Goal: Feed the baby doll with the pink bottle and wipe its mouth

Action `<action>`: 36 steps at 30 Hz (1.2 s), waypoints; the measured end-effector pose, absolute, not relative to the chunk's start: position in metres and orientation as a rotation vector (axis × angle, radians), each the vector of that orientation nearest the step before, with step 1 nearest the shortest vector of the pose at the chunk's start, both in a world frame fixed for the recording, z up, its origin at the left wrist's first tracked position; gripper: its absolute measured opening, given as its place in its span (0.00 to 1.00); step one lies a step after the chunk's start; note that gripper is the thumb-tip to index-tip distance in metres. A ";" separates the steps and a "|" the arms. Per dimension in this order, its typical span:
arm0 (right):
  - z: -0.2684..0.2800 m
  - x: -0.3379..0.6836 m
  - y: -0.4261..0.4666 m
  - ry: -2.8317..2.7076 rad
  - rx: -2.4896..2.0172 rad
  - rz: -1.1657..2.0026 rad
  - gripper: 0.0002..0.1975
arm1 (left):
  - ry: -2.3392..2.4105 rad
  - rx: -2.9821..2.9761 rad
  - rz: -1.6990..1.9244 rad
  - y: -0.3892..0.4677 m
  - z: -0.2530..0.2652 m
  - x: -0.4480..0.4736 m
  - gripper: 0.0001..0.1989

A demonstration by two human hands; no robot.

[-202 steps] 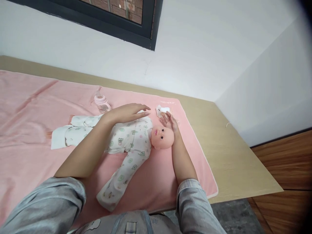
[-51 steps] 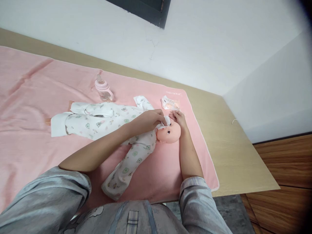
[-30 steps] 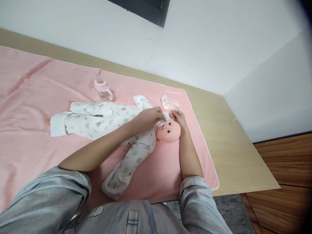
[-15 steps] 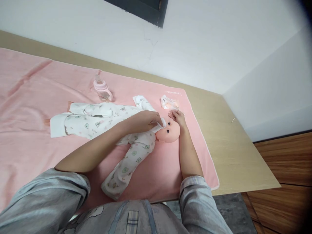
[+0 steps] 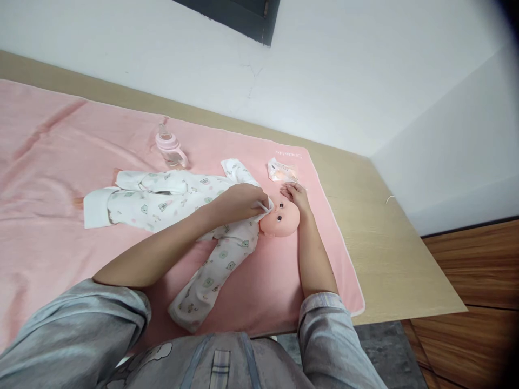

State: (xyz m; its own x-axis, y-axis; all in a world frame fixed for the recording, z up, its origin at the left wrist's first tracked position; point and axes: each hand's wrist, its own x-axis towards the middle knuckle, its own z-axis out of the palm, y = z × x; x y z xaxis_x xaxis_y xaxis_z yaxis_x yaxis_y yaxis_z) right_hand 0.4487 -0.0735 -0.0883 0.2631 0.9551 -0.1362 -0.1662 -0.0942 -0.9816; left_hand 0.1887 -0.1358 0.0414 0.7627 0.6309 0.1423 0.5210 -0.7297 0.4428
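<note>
A baby doll (image 5: 286, 220) lies on its back, its head to the right, dressed in a white patterned outfit (image 5: 203, 189). My left hand (image 5: 243, 202) is closed on a small white cloth (image 5: 265, 206), which it holds at the lower part of the doll's face. Whether it is a wipe or gauze, I cannot tell. At the far side of the doll's head rests my right hand (image 5: 295, 194), its fingers loosely stretched out and holding nothing visible. Just beyond those fingers lies a small clear plastic packet (image 5: 283, 171) with something orange in it.
A pink baby bottle (image 5: 171, 150) with a handle stands or leans beyond the doll's legs. Beneath everything is a pink blanket (image 5: 73, 156) spread over a wooden table (image 5: 389, 254). A white wall (image 5: 324, 70) rises behind the table, and brown wooden panels (image 5: 478, 265) are at the right.
My left hand has moved the white cloth slightly toward the left and down the doll's face, and less of it shows. My right hand and the doll stay put.
</note>
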 end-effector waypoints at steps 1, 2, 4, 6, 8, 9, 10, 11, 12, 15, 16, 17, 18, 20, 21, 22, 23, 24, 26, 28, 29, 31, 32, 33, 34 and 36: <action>-0.089 0.449 -0.073 -0.834 -1.298 1.151 0.02 | 0.895 2.568 0.394 -0.135 0.041 0.188 0.09; -0.089 0.449 -0.073 -0.832 -1.296 1.150 0.02 | 0.910 2.558 0.390 -0.134 0.040 0.188 0.08; -0.090 0.449 -0.073 -0.830 -1.292 1.151 0.02 | 0.929 2.547 0.385 -0.132 0.038 0.188 0.08; -0.091 0.449 -0.072 -0.830 -1.288 1.149 0.01 | 0.927 2.543 0.380 -0.132 0.038 0.188 0.08; -0.092 0.450 -0.072 -0.837 -1.282 1.149 0.02 | 0.927 2.535 0.386 -0.133 0.039 0.187 0.08; -0.093 0.450 -0.072 -0.841 -1.278 1.149 0.02 | 0.928 2.531 0.394 -0.133 0.040 0.187 0.08; -0.093 0.450 -0.072 -0.845 -1.276 1.149 0.02 | 0.929 2.526 0.405 -0.133 0.040 0.186 0.08; -0.093 0.451 -0.071 -0.849 -1.274 1.150 0.02 | 0.929 2.523 0.417 -0.133 0.041 0.186 0.08; -0.094 0.451 -0.071 -0.850 -1.273 1.150 0.02 | 0.926 2.522 0.427 -0.132 0.041 0.186 0.08; -0.094 0.452 -0.071 -0.853 -1.268 1.150 0.02 | 0.911 2.521 0.439 -0.130 0.040 0.185 0.08; -0.094 0.452 -0.071 -0.854 -1.264 1.151 0.02 | 0.909 2.523 0.446 -0.130 0.039 0.185 0.08; -0.094 0.452 -0.072 -0.856 -1.262 1.152 0.02 | 0.914 2.524 0.458 -0.129 0.039 0.185 0.08; -0.094 0.451 -0.072 -0.859 -1.261 1.153 0.02 | 0.924 2.524 0.474 -0.129 0.038 0.186 0.08; -0.094 0.451 -0.072 -0.864 -1.261 1.152 0.03 | 0.950 2.525 0.507 -0.128 0.036 0.186 0.08; -0.094 0.451 -0.072 -0.864 -1.264 1.151 0.04 | 0.956 2.526 0.513 -0.127 0.035 0.187 0.09; -0.094 0.451 -0.072 -0.862 -1.270 1.149 0.04 | 0.957 2.528 0.514 -0.127 0.034 0.187 0.09; -0.094 0.451 -0.072 -0.860 -1.275 1.148 0.05 | 0.952 2.531 0.512 -0.127 0.033 0.187 0.10; -0.093 0.451 -0.072 -0.859 -1.279 1.147 0.05 | 0.946 2.534 0.513 -0.126 0.032 0.188 0.10; -0.093 0.451 -0.072 -0.862 -1.275 1.143 0.05 | 0.946 2.539 0.536 -0.126 0.031 0.189 0.10; -0.093 0.450 -0.072 -0.870 -1.267 1.139 0.05 | 0.959 2.551 0.562 -0.125 0.031 0.191 0.10; -0.093 0.450 -0.072 -0.873 -1.269 1.137 0.05 | 0.961 2.558 0.569 -0.125 0.030 0.192 0.10; -0.092 0.449 -0.072 -0.873 -1.283 1.136 0.06 | 0.950 2.563 0.571 -0.125 0.029 0.193 0.10; -0.092 0.449 -0.072 -0.872 -1.291 1.136 0.05 | 0.941 2.557 0.571 -0.124 0.029 0.194 0.10; -0.091 0.448 -0.072 -0.869 -1.297 1.136 0.05 | 0.934 2.544 0.577 -0.124 0.028 0.194 0.10; -0.091 0.448 -0.073 -0.866 -1.300 1.135 0.05 | 0.930 2.527 0.587 -0.124 0.028 0.194 0.11; -0.090 0.448 -0.073 -0.865 -1.306 1.137 0.05 | 0.931 2.492 0.615 -0.124 0.028 0.194 0.11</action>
